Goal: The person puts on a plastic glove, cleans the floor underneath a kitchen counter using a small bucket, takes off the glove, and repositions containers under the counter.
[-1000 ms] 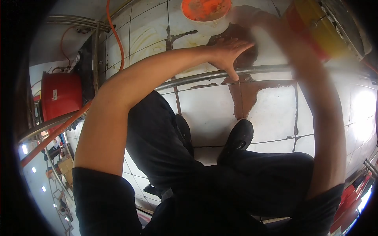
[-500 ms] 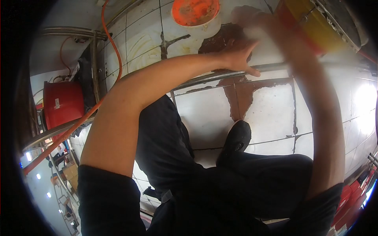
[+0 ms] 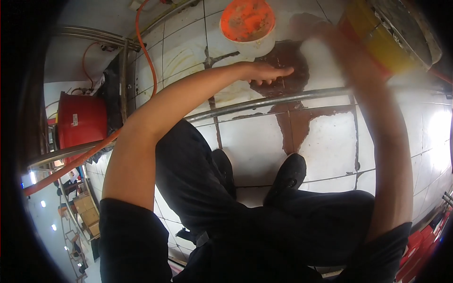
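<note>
My left hand (image 3: 268, 73) hangs over the brown wet patch (image 3: 292, 63), just below a white bucket (image 3: 255, 48) with orange contents. Its fingers point right, partly curled, with nothing visible in them. Farther right, my right hand (image 3: 309, 29) is smeared by motion near the bucket and the yellow and red drum (image 3: 361, 35); its fingers cannot be made out. A metal rail (image 3: 264, 101) runs across the tiles below both hands.
A red tub (image 3: 81, 120) stands at the left beside a metal frame. An orange hose (image 3: 145, 42) runs down past it. Two dark shoes (image 3: 289, 174) rest on the tiled surface below the rail. Cardboard boxes (image 3: 86, 210) show at lower left.
My left hand has moved left and its spread fingers have drawn closer together. The right hand remains blurred near the same place. The view has shifted slightly, with the bucket farther right.
</note>
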Demonstrator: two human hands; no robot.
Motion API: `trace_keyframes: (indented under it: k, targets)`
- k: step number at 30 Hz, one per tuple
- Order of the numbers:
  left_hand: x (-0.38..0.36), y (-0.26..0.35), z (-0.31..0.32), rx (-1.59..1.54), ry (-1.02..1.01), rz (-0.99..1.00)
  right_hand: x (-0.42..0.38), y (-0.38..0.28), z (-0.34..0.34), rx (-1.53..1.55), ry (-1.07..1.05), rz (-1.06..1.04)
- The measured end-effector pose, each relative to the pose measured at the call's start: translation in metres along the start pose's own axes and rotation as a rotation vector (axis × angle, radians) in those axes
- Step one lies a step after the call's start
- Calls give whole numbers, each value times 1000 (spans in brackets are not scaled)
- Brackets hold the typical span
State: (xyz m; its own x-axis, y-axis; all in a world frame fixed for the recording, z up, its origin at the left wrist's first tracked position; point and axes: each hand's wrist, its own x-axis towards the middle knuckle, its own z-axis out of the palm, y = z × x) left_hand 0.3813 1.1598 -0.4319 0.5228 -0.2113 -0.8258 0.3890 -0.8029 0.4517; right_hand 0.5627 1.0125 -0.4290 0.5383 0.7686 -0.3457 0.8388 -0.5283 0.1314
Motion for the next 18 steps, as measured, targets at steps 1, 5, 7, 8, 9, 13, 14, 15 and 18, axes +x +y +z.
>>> trace_keyframes:
  k: [1,5,7,8,9,13,14,15,18]
  targets:
    - [-6,-4,-7,-39,-55,-49,0,0,-2,-60,-4,-34]
    - [-21,-42,-49,-225,-57,-252,1,1,-2,220,-16,97]
    - [-18,-69,-74,-305,40,-308,3,3,7,253,-8,101]
    - [-18,-81,-86,-337,84,-312,-6,-6,-4,255,-16,125]
    - [-14,-90,-95,-369,129,-317,-20,-14,-12,259,-23,149]
    - [10,-84,-98,-532,155,-378,-3,-10,17,336,-34,132]
    - [14,-84,-94,-543,164,-378,7,-6,31,319,-36,95]
    - [19,-88,-92,-570,174,-349,17,1,46,237,-40,28]
    - [37,-103,-90,-683,195,-205,12,2,44,206,-23,-3]
